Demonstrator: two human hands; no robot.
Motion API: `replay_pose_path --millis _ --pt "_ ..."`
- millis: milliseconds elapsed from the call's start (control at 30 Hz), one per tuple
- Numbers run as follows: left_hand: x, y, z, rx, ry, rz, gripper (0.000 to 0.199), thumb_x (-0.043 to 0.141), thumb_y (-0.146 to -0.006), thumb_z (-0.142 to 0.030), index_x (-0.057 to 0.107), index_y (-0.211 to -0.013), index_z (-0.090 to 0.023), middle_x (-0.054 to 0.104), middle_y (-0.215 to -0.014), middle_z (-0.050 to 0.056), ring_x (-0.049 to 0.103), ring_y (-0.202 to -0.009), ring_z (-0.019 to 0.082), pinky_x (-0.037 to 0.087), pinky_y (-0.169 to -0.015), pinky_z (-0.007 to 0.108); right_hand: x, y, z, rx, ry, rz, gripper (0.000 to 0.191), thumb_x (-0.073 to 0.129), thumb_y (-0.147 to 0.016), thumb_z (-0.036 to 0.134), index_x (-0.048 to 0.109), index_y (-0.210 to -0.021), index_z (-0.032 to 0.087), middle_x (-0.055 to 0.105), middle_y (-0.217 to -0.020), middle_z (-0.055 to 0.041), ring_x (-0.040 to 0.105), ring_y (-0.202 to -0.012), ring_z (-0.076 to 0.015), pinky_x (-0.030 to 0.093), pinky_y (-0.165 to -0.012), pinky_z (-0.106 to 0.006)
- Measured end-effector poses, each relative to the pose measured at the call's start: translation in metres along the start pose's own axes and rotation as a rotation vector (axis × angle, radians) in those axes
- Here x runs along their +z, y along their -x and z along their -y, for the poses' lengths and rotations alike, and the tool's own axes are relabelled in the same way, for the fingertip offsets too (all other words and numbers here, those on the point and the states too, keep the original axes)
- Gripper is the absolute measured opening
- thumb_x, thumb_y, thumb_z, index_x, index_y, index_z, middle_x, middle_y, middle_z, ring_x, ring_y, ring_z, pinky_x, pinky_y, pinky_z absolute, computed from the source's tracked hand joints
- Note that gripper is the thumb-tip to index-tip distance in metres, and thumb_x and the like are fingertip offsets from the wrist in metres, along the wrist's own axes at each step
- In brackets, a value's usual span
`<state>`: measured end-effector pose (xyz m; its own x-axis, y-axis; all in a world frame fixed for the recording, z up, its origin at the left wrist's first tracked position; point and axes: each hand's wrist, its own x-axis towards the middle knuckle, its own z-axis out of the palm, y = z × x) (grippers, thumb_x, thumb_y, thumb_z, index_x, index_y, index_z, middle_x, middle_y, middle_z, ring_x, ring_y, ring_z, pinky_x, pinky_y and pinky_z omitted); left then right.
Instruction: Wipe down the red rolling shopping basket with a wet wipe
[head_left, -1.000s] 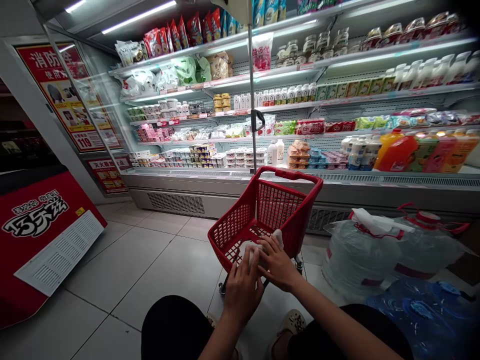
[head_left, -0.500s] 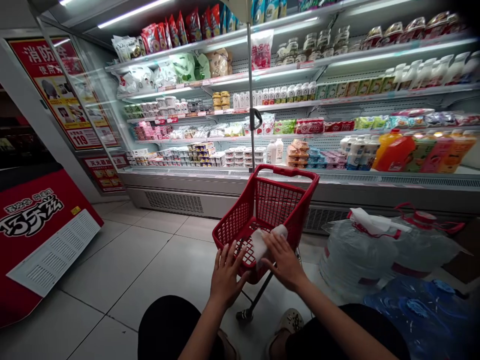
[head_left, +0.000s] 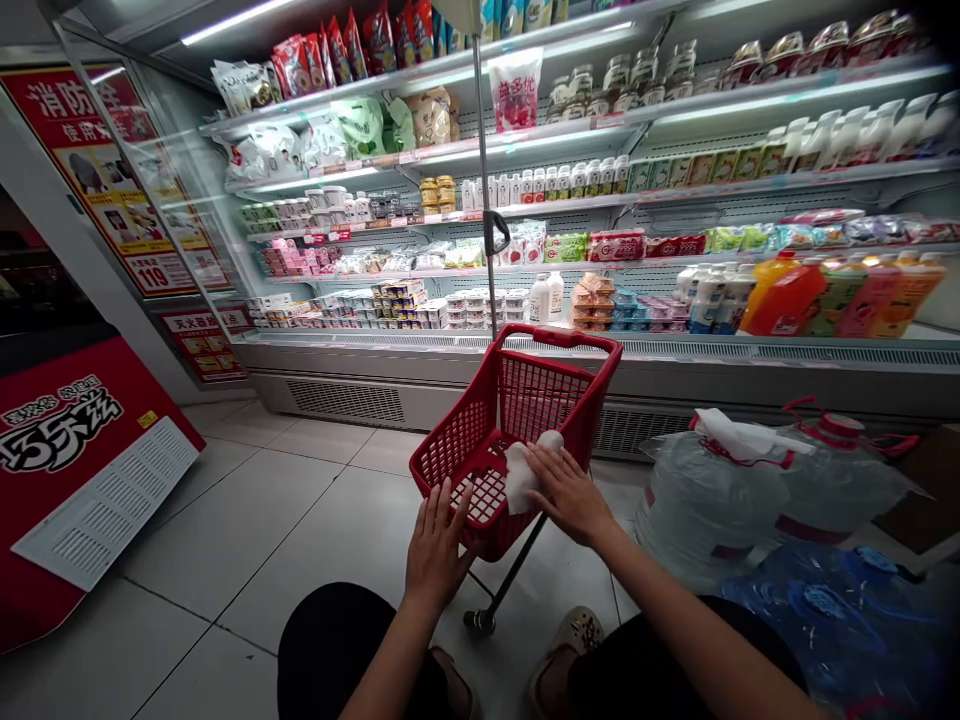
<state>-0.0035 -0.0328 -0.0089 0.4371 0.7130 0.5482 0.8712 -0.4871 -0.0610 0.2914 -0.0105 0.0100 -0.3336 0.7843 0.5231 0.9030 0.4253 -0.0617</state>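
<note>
A red plastic shopping cart [head_left: 450, 450] stands between my knees, with a mesh basket and a metal leg below. My left hand [head_left: 436, 550] rests against the basket's near left corner, fingers stretched out over the rim and nothing held. On the near right side, my right hand [head_left: 571, 495] presses a white cloth [head_left: 519, 478] over the basket's rim. Part of the cloth bunches out past my fingertips, and the rest hangs inside the basket. Whatever lies under the right palm is hidden.
Behind the cart runs an open refrigerated shelf unit [head_left: 352, 345] filled with bottles, cups and bags. Wrapped water bottles [head_left: 705, 500] and blue-tinted bottles [head_left: 825, 610] stand close on my right. A red freezer [head_left: 67, 480] is at the left on the tiled floor [head_left: 247, 540].
The cart has shifted slightly left in view, and both hands with it. My right hand and the cloth have slid a little along the basket's right rim.
</note>
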Motion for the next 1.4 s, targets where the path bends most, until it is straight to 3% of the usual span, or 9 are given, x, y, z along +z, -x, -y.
replay_pose_path --millis 133,267,367,467,733,900,1100,1233,1400 --pt "-0.001 0.005 -0.011 -0.027 -0.020 -0.036 0.089 0.068 -0.096 -0.035 0.017 -0.168 -0.033 0.024 -0.174 0.010 0.029 -0.157 0.036 0.032 -0.125 0.056 0.002 -0.003 -0.005 0.069 -0.017 0.004 0.074 0.033 -0.109 0.058 -0.003 -0.168 0.032 0.028 -0.172 -0.0011 0.028 -0.158 -0.0227 0.023 -0.129 -0.049" --pt "0.000 0.006 -0.026 -0.064 -0.024 -0.060 0.091 0.070 -0.095 -0.034 0.016 -0.169 -0.032 0.019 -0.175 0.012 0.030 -0.156 0.038 0.033 -0.125 0.056 0.005 0.009 0.040 0.084 -0.061 -0.018 0.083 0.039 -0.106 0.062 -0.003 -0.169 0.027 0.025 -0.173 -0.0036 0.023 -0.159 -0.0253 0.026 -0.128 -0.049" --pt "0.000 0.006 -0.035 -0.079 -0.006 -0.031 0.099 0.074 -0.089 -0.027 0.016 -0.169 -0.031 0.016 -0.175 0.012 0.030 -0.156 0.038 0.031 -0.126 0.055 0.000 0.027 0.076 -0.033 -0.095 0.006 0.091 0.046 -0.102 0.066 0.000 -0.169 0.025 0.023 -0.173 -0.0033 0.020 -0.160 -0.0275 0.025 -0.129 -0.050" --pt "-0.003 0.000 -0.027 -0.005 0.018 0.035 0.103 0.075 -0.084 -0.024 0.016 -0.169 -0.030 0.017 -0.175 0.010 0.029 -0.156 0.037 0.028 -0.127 0.053 -0.008 0.042 0.090 -0.118 -0.108 0.049 0.089 0.045 -0.102 0.067 0.003 -0.169 0.025 0.023 -0.173 -0.0022 0.022 -0.160 -0.0260 0.022 -0.130 -0.049" --pt "-0.004 -0.039 0.039 0.135 0.007 0.096 0.084 0.061 -0.097 -0.055 0.018 -0.167 -0.039 0.021 -0.175 0.003 0.024 -0.159 0.032 0.025 -0.127 0.053 -0.009 0.052 0.052 0.019 -0.021 0.044 0.079 0.037 -0.107 0.061 0.001 -0.169 0.028 0.023 -0.173 -0.0016 0.024 -0.159 -0.0242 0.022 -0.129 -0.050" --pt "0.004 -0.038 0.014 0.144 0.061 0.073 0.089 0.061 -0.097 -0.057 0.014 -0.169 -0.033 0.021 -0.175 0.006 0.025 -0.159 0.030 0.022 -0.128 0.049 0.013 0.048 0.058 0.165 0.041 -0.060 0.085 0.036 -0.106 0.062 -0.004 -0.169 0.022 0.019 -0.174 -0.0058 0.021 -0.160 -0.0287 0.027 -0.127 -0.052" --pt "0.013 -0.037 -0.022 0.128 0.058 0.099 0.097 0.065 -0.092 -0.043 0.010 -0.169 -0.027 0.022 -0.174 0.008 0.022 -0.160 0.031 0.015 -0.130 0.053 0.038 0.027 0.088 0.119 0.050 -0.056 0.093 0.041 -0.103 0.066 -0.003 -0.169 0.017 0.015 -0.175 -0.0111 0.016 -0.161 -0.0340 0.024 -0.127 -0.055" --pt "0.013 -0.036 -0.026 0.147 0.083 0.124 0.105 0.061 -0.088 -0.029 -0.006 -0.169 -0.018 0.026 -0.173 0.008 0.021 -0.161 0.027 0.013 -0.131 0.051 0.030 0.026 0.079 0.049 0.049 -0.038 0.087 0.043 -0.104 0.061 0.002 -0.170 0.021 0.020 -0.174 -0.0067 0.016 -0.161 -0.0311 0.020 -0.128 -0.055" --pt "0.005 -0.032 -0.026 0.182 0.134 0.142 0.097 0.055 -0.087 -0.019 0.003 -0.169 -0.022 0.027 -0.173 0.004 0.022 -0.160 0.024 0.013 -0.131 0.049 0.007 0.053 0.043 0.022 0.077 -0.040 0.076 0.043 -0.107 0.053 0.008 -0.169 0.029 0.023 -0.173 -0.0007 0.019 -0.160 -0.0281 0.022 -0.128 -0.051"
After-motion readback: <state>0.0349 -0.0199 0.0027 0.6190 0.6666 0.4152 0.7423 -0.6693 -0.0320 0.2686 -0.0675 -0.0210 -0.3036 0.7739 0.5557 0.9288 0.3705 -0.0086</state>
